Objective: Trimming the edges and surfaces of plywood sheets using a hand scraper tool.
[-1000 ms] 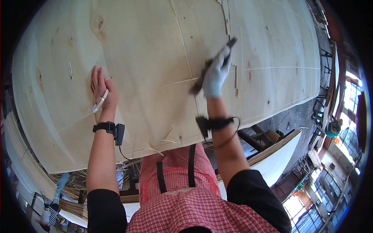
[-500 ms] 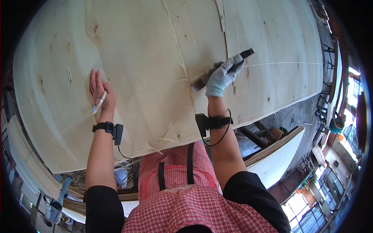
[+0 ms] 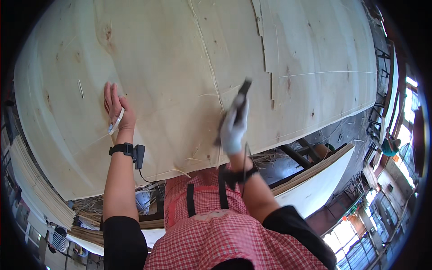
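Note:
A large pale wood veneer sheet (image 3: 162,58) spreads before me. My left hand (image 3: 118,105) is bare and lies flat on it, fingers stretched out. A white band (image 3: 118,120) loops round that hand near the thumb. My right hand (image 3: 235,128), in a pale glove, grips a dark-handled knife-like tool (image 3: 243,91) over the near part of the sheet. Motion smears this hand and the tool's lower end. A long split or seam (image 3: 208,63) runs down the sheet toward the right hand. Whether the tool touches the wood, I cannot tell.
Loose slivers (image 3: 182,172) lie at the sheet's near edge. Stepped veneer edges (image 3: 264,54) run along the right part. A pale board stack (image 3: 310,180) stands below right, another stack (image 3: 38,180) at the left. Wood scraps (image 3: 94,204) litter the floor. Cables hang from both wrist straps.
My right hand has swung down and left, toward my body, with the tool, whose handle now points more steeply upward. My left hand has stayed nearly in place.

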`<state>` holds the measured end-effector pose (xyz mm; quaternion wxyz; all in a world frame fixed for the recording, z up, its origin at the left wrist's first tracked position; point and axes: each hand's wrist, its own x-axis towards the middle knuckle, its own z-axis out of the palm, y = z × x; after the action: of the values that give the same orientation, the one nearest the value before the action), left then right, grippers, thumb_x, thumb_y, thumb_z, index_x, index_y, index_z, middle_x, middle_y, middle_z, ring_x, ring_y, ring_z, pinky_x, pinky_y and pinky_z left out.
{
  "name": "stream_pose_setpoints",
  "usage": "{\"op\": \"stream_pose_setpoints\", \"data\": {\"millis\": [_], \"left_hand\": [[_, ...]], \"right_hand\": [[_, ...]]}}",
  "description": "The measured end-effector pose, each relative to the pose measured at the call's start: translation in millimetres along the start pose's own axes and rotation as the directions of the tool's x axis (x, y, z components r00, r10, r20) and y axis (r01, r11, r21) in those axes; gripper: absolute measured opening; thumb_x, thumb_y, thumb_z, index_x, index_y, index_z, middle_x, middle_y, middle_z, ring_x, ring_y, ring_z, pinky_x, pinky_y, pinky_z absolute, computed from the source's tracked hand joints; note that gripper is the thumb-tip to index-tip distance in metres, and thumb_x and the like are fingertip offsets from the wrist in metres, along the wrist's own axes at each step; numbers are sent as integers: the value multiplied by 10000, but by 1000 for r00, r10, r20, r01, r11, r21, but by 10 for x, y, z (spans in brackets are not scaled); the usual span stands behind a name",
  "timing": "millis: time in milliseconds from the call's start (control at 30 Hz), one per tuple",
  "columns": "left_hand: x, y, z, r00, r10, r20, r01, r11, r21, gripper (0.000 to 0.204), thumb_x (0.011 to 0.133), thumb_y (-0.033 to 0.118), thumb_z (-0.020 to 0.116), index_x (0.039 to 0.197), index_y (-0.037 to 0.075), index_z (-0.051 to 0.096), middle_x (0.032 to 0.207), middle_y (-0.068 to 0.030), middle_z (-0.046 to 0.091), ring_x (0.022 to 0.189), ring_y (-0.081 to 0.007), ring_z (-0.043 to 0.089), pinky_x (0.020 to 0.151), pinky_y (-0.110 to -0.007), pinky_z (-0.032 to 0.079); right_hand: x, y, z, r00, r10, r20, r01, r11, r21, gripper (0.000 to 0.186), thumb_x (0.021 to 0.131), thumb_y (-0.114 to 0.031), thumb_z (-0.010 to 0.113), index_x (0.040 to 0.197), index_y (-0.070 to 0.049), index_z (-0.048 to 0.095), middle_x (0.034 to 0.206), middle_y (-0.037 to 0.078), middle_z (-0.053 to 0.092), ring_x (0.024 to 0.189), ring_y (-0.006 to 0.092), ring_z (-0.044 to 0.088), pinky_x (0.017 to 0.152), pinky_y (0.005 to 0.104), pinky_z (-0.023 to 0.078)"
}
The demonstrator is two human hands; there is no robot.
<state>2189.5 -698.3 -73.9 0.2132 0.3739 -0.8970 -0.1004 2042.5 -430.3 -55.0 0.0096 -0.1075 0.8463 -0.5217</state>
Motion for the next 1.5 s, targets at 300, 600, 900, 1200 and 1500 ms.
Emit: {"op": "stream_pose_setpoints", "data": {"millis": [300,600,900,1200,1500], "left_hand": [[-39,-72,70,999,29,-13,-29,1000,8,381,868,72,400,1241,40,470,1357,-140,404,1237,-315,393,1026,-412,314],[-71,-155,143,997,58,-53,-55,997,52,381,844,65,424,1220,66,484,1338,-124,424,1217,-314,416,1009,-420,330],[-131,-253,89,997,64,-43,-61,996,63,371,879,119,403,1236,55,482,1342,-123,429,1220,-298,421,1012,-399,330],[-117,-206,187,995,77,-68,-74,996,43,375,873,113,408,1237,71,488,1345,-119,428,1220,-297,421,1004,-402,330],[-104,-285,156,995,70,-65,-67,996,53,364,862,117,412,1210,71,509,1338,-115,434,1216,-298,424,996,-414,330]], "right_hand": [[1085,-190,67,877,436,203,-474,717,511,347,944,-386,451,1158,-113,460,655,17,497,456,72,433,392,232,371],[1062,351,243,936,200,-288,-75,918,390,409,948,-321,455,1291,-107,393,640,16,482,495,81,457,408,234,378],[-201,-70,-478,955,287,-78,-268,943,198,379,934,-371,482,1218,-120,477,616,-36,433,485,51,414,393,216,317],[762,476,-68,881,194,-431,-23,928,371,350,938,-293,497,1223,-94,459,681,-15,494,544,68,480,466,220,409],[-417,325,-680,909,403,-107,-368,896,247,336,929,-358,499,1133,-92,508,691,-9,516,541,62,468,464,207,391]]}}
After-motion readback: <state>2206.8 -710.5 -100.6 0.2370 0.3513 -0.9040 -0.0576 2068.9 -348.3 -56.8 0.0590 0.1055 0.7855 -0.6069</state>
